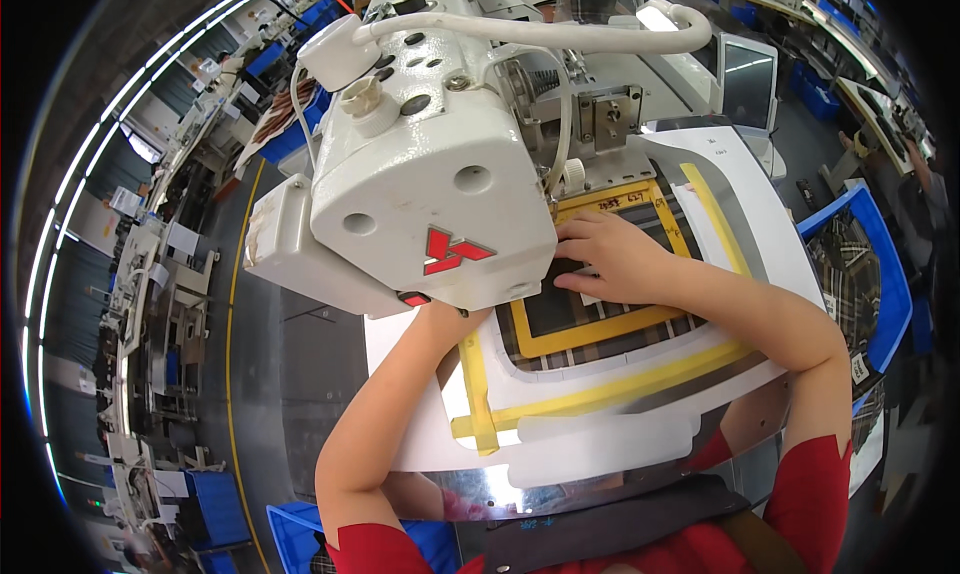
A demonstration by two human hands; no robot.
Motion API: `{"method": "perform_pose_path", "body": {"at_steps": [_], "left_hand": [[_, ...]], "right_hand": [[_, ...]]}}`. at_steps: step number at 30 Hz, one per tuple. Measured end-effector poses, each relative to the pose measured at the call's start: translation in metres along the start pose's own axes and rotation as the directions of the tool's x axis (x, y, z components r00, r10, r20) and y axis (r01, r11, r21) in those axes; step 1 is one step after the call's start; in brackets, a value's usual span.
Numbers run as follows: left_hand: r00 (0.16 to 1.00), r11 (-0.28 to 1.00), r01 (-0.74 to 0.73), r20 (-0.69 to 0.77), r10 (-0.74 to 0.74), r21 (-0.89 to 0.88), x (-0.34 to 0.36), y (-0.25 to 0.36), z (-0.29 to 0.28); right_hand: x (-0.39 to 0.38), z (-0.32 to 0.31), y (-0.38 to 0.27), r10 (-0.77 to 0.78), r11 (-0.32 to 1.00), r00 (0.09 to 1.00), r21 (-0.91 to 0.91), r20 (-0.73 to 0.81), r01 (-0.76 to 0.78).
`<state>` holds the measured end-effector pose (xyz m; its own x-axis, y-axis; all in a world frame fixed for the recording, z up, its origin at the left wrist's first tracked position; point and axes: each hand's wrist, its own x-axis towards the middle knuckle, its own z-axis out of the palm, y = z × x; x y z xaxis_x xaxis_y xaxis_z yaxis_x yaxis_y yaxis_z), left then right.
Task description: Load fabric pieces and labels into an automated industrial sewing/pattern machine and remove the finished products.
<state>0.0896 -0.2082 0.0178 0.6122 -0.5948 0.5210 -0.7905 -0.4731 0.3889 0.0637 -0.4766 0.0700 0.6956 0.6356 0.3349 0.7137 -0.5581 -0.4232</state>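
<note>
Right hand point(610, 259) presses flat, fingers together, on plaid fabric point(600, 329) inside a yellow-taped template point(590, 389); left hand hidden beneath sewing machine point(430, 174), state unclear.

A white machine table point(760, 199) carries the work, its near edge shiny and reflective. Flat on it lies a clear template sheet point(640, 414) edged with yellow tape strips point(610, 389). A yellow-framed window point(590, 334) in the sheet shows dark plaid fabric point(560, 309). The white sewing machine point(430, 164) stands over the table's left part; its base is hidden, probably resting there.
</note>
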Motion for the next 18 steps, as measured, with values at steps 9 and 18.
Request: {"method": "perform_pose_path", "body": {"at_steps": [9,18], "left_hand": [[0.979,0.973,0.185,0.062,-0.195,0.135,0.01,0.0,0.002],[0.951,0.93,0.303,0.0,-0.31,0.21,0.019,0.003,0.01]], "right_hand": [[0.006,0.009,0.024,-0.14,0.972,0.987,-0.177,0.076,0.151],[0.006,0.013,0.031,-0.13,0.978,0.989,-0.156,0.066,0.139]]}}
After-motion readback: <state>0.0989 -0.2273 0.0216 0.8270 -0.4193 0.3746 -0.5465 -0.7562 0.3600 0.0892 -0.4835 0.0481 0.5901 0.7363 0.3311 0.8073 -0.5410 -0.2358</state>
